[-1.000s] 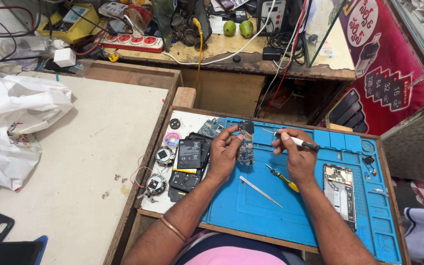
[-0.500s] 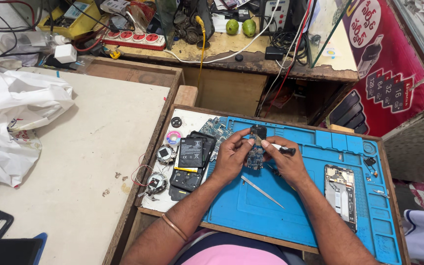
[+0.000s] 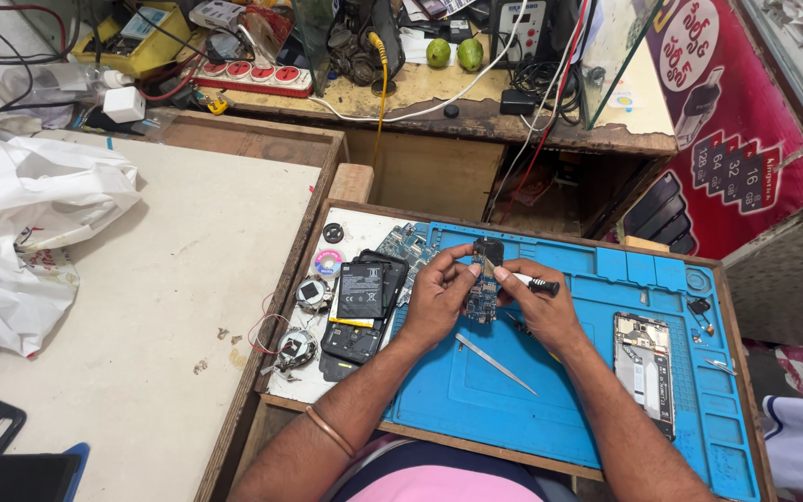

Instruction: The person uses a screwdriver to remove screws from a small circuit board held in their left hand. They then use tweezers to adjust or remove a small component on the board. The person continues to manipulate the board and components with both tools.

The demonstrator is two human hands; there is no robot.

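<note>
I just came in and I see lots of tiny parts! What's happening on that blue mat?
A person is holding a small circuit board up over the blue mat with the left hand. The right hand grips a black-handled tool whose tip touches the board. Metal tweezers lie on the mat below, an opened phone lies to the right, and a black battery sits to the left.

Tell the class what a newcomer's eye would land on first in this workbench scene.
Probably the bright blue work mat on the wooden tray, where the left hand holds a small circuit board upright and the right hand brings a thin black-handled tool against it. An opened phone body lies at the mat's right; a white plastic bag slumps far left.
</note>
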